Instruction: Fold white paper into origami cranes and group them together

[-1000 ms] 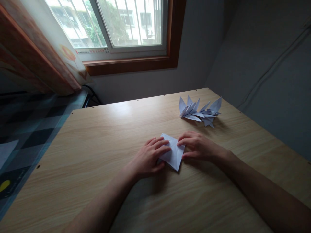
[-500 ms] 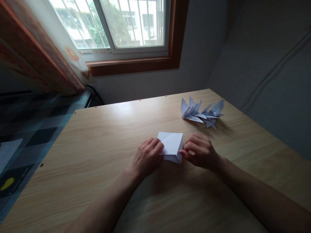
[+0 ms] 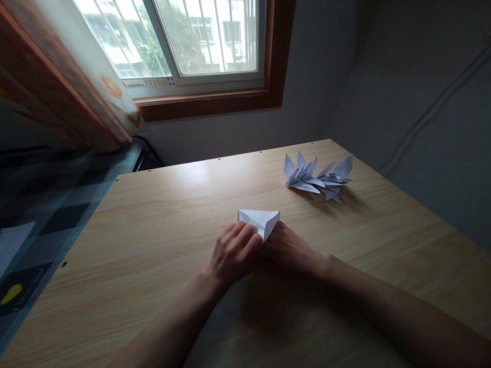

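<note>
- Left hand (image 3: 233, 253) is seen curled nearly closed, its fingertips bent down over the near left edge of the folded paper (image 3: 259, 221), which is pinched there.
- Right hand (image 3: 287, 250) is pressed close against the left, its knuckles just below the paper's right corner; its fingers are hidden under the paper and behind the other hand, so how far it is closed cannot be told.
- The folded paper is held at the middle of the table (image 3: 153, 230), directly beyond both hands; only a white triangular part is shown above the fingers.
- Its long axis is laid from left to right, across the line of the forearms, with the narrowing end turned down toward the hands.
- Both hands are in touch with the paper; the left is set more squarely on it, the right at its lower right edge.
- Finished paper figures (image 3: 318, 176) are heaped beyond the paper and to its right, well apart from it.
- A window (image 3: 199, 36) and a curtain (image 3: 76, 87) are seen far beyond the paper, to its left.
</note>
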Demonstrator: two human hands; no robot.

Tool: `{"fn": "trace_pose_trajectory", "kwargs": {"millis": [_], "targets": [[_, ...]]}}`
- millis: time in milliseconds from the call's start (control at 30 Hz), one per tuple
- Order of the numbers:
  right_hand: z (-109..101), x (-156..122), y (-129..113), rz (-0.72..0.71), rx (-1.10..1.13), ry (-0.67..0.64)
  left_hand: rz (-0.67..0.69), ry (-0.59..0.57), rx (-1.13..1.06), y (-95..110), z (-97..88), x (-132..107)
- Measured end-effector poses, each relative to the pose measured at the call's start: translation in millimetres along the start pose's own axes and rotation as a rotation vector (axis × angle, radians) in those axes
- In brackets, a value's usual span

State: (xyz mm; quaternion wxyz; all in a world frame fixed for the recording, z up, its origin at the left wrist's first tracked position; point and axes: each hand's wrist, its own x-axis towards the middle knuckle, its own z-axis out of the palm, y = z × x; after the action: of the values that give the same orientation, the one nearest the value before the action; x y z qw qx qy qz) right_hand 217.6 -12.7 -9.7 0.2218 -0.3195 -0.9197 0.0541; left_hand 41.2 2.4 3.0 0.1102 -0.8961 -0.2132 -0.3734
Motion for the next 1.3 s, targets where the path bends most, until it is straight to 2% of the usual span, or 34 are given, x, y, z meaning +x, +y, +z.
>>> {"fn": "trace_pose_trajectory", "kwargs": {"millis": [200,300,400,600,667,800,933,1000,1167,1233,1300], "targets": [[-0.5,7.7,0.7,-0.025,0.073,0.041,0.041,0.057,-0.012,3.3,-0.2,0.5],[3.0,1.5,0.2,0.004,0.025,0.066,0.006,0.101,0.001,4.0,-0.2,1.5],[5.3,-5.2,-0.4,0.005,-0.052,0.037,-0.019,0.121,-0.048,2.8,-0.2,0.5],[7.0,-7.1,-1.0,0.033,-0.041,-0.018,0.165,0.174,0.009,2.9,-11.4,0.2],[7.3,-7.3,-1.3,0.031,-0.054,-0.007,0.183,0.192,0.038,3.6,-14.9,1.2],[4.9,-10.4,-0.9,-0.021,-0.088,0.045,0.141,0.244,0.064,2.4,-13.2,0.6],[-1.2,-13.0,1.1,-0.066,-0.095,0.090,-0.006,0.334,0.045,-1.8,-7.4,-3.6],[-4.1,-13.2,2.6,-0.066,-0.119,0.097,-0.047,0.322,0.069,-5.5,-6.7,-6.3],[-7.2,-13.7,7.4,-0.071,-0.175,0.100,-0.032,0.248,0.114,-17.3,-11.7,-9.2],[-6.8,-15.2,9.3,-0.073,-0.186,0.120,0.006,0.180,0.076,-20.1,-14.6,-8.0],[-6.4,-17.3,10.9,-0.057,-0.180,0.126,0.048,0.061,0.061,-21.0,-16.8,-6.4]]}}
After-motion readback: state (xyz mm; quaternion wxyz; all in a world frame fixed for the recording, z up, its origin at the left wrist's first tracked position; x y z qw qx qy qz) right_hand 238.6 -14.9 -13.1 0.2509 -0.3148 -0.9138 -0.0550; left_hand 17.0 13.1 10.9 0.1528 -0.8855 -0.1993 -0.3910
